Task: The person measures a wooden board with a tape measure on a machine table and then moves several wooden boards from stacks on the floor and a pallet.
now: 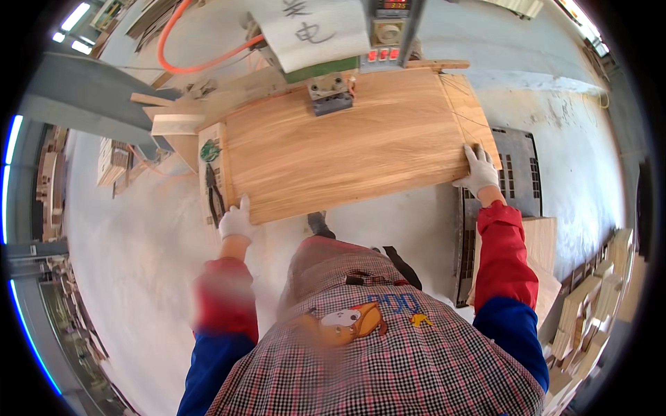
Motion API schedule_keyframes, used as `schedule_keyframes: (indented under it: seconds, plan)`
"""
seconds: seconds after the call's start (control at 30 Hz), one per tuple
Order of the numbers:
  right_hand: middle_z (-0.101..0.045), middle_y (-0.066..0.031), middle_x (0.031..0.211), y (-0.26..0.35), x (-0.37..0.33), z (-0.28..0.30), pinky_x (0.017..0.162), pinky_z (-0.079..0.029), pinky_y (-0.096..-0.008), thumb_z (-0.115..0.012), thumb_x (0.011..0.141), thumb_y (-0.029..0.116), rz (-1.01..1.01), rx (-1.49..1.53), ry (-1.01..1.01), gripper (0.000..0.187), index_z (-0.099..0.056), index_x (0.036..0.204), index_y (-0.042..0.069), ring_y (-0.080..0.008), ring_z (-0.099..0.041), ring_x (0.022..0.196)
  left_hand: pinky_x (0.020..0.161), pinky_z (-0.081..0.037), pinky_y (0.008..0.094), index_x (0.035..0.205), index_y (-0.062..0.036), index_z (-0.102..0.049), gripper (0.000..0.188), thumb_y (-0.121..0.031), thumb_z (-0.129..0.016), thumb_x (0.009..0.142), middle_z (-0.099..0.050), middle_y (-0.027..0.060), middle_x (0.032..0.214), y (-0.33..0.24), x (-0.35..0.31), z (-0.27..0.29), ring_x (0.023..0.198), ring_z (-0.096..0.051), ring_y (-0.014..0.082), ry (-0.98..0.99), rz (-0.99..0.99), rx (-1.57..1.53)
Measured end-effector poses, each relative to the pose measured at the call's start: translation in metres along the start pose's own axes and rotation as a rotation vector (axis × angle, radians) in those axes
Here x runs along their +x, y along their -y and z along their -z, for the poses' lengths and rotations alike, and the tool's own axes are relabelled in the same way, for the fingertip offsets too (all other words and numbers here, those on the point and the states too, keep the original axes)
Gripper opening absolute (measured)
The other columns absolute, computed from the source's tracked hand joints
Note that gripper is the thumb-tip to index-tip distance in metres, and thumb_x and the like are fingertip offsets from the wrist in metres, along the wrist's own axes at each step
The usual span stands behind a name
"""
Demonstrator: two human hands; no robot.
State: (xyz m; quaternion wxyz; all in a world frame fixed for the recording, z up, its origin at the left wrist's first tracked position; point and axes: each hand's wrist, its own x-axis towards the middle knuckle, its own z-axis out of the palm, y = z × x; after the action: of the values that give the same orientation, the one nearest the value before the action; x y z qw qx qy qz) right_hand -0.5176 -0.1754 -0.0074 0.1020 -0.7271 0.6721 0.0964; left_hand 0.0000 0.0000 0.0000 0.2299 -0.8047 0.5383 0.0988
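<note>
A wide, pale brown wooden board (340, 152) lies flat in front of me, its near edge slanting up to the right. My left hand (237, 220), in a white glove, grips its near left corner. At the near right corner my right hand (479, 170), gloved too, has its fingers over the top; the thumb side is partly hidden. Above the board's far edge sits a dark metal press block (333, 104) on a machine. Pliers (214, 194) and a green wire coil (210, 150) rest on the wooden strip just left of the board.
Behind the board stand a control box (388, 33) with lit displays and a hanging white sheet (312, 35). An orange hose (201, 68) loops at the far left. A black plastic pallet (519, 145) lies right. Wood pieces (113, 161) are stacked left, more timber (583, 312) right.
</note>
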Motion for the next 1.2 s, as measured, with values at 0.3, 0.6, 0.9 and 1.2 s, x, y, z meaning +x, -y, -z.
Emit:
schedule_keyframes:
  seconds: [0.3, 0.6, 0.9, 1.2]
  plan:
    - [-0.023, -0.0141, 0.143, 0.010, 0.002, 0.002, 0.102, -0.031, -0.0415, -0.082, 0.053, 0.030, -0.028, 0.005, 0.026, 0.100, -0.029, 0.137, 0.021, -0.0318, -0.024, 0.130, 0.073, -0.051, 0.0399, 0.138, -0.0156, -0.023, 0.090, -0.039, -0.070, 0.065, -0.054, 0.0175, 0.104, 0.006, 0.000, 0.001, 0.091, -0.059, 0.0312, 0.014, -0.004, -0.022]
    - [-0.022, -0.0144, 0.143, 0.008, 0.002, 0.001, 0.103, -0.029, -0.0438, -0.082, 0.053, 0.032, -0.029, 0.007, 0.027, 0.101, -0.028, 0.137, 0.021, -0.0320, -0.022, 0.131, 0.071, -0.051, 0.0402, 0.138, -0.0150, -0.025, 0.096, -0.042, -0.075, 0.060, -0.056, 0.0169, 0.102, 0.006, -0.001, -0.002, 0.087, -0.060, 0.0313, -0.050, 0.000, -0.009]
    - [-0.022, -0.0136, 0.143, 0.009, 0.002, -0.001, 0.103, -0.028, -0.0443, -0.082, 0.054, 0.032, -0.037, 0.000, 0.033, 0.101, -0.027, 0.138, 0.020, -0.0308, -0.022, 0.132, 0.071, -0.051, 0.0400, 0.138, -0.0153, -0.025, 0.097, -0.041, -0.076, 0.059, -0.057, 0.0162, 0.100, 0.006, -0.002, 0.000, 0.086, -0.061, 0.0310, -0.065, -0.005, 0.002]
    - [-0.023, -0.0135, 0.143, 0.009, -0.001, -0.004, 0.103, -0.028, -0.0445, -0.081, 0.055, 0.033, -0.026, -0.001, 0.007, 0.099, -0.028, 0.137, 0.020, -0.0309, -0.023, 0.131, 0.072, -0.051, 0.0398, 0.138, -0.0151, -0.023, 0.098, -0.041, -0.076, 0.059, -0.056, 0.0168, 0.101, 0.008, 0.000, 0.000, 0.086, -0.060, 0.0311, -0.053, -0.012, 0.010]
